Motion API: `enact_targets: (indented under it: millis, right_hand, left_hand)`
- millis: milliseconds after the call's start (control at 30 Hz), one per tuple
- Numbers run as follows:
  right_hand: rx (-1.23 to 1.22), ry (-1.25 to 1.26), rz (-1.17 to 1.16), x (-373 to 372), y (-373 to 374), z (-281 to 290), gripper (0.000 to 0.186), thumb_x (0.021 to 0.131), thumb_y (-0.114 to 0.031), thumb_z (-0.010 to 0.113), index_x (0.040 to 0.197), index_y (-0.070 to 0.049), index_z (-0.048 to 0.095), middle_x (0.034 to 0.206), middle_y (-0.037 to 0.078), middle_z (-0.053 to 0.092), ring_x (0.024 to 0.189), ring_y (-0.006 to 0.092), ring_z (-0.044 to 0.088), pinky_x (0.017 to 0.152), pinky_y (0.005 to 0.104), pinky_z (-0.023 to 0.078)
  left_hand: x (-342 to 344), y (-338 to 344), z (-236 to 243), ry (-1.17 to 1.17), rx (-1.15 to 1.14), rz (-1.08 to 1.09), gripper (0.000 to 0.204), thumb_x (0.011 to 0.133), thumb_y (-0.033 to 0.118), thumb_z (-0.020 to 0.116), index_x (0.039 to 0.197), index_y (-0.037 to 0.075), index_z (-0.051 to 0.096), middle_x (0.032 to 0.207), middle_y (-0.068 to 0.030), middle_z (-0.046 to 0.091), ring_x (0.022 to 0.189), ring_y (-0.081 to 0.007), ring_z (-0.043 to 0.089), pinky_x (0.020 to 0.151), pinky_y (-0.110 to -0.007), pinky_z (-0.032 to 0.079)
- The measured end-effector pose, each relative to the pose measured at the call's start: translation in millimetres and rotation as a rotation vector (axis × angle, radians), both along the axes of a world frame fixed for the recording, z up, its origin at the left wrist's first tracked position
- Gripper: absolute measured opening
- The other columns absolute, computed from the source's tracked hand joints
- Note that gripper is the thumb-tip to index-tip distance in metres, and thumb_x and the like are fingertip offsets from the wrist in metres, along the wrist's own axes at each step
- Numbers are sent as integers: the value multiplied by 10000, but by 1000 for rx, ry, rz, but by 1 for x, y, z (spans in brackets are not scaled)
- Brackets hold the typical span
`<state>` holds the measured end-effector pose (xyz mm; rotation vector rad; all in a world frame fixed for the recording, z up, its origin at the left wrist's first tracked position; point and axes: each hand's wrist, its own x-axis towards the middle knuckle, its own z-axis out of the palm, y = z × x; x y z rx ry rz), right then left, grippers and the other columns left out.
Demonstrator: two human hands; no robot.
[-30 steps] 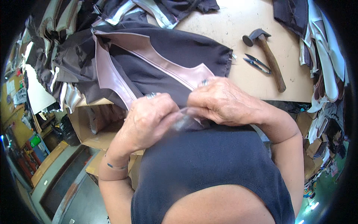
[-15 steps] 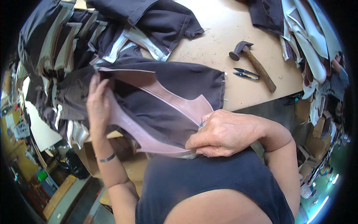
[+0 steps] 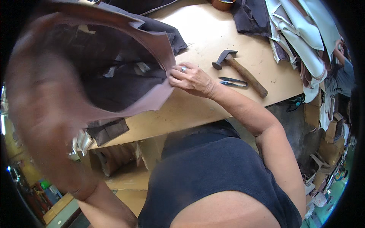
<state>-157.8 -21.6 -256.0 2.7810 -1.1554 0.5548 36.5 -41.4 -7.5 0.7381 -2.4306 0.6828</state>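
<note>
A dark fabric piece [image 3: 118, 91] with a pink leather edging [image 3: 152, 102] is raised at the upper left, spread into a wide loop with dark cloth inside. My right hand [image 3: 190, 79], wearing a ring, pinches the pink edging at the loop's right side. My left hand [image 3: 45, 87] is large and smeared by motion at the loop's left side; its fingers cannot be made out. Just right of my right hand, a wooden-handled hammer [image 3: 247, 76] and dark thread snips [image 3: 232, 79] lie on the tan table [image 3: 262, 57].
Stacked white and dark pieces [image 3: 300, 34] hang at the right table edge, with cardboard boxes [image 3: 329, 148] below. An orange container [image 3: 222, 4] stands at the back. A cardboard box [image 3: 118, 178] is under the table. Another person [image 3: 340, 76] is at the far right.
Both hands have moved up and away from my body, the left farther and to the left. The pink-edged piece has been lifted and opened into a wide loop.
</note>
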Motion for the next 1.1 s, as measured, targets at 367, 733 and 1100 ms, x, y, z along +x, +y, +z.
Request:
enact_targets:
  millis: [367, 733, 1100]
  right_hand:
    - [135, 37, -690, -92, 57, 23, 490, 715, -156, 627, 1164, -75, 449, 1097, 109, 514, 1019, 263, 492, 866, 425, 378]
    - [369, -386, -479, -67, 41, 51, 513, 730, -66, 593, 1204, -142, 414, 870, 107, 572, 697, 323, 588, 633, 402, 513]
    - [220, -73, -407, -30, 32, 37, 557, 737, -20, 537, 1258, -182, 424, 832, 73, 537, 647, 246, 577, 556, 334, 494]
  left_hand:
    - [-26, 23, -128, 357, 714, 151, 579, 679, -94, 379, 1250, 0, 404, 1332, -232, 304, 1222, -367, 337, 1011, -397, 299]
    - [-13, 2, -176, 930, 1280, 106, 694, 646, -89, 470, 1315, 45, 343, 1329, -150, 365, 1236, -232, 344, 1033, -301, 241]
    - [-8, -3, -188, 1070, 1203, 25, 688, 652, -109, 462, 1315, 20, 331, 1327, -133, 370, 1216, -208, 367, 1014, -284, 274]
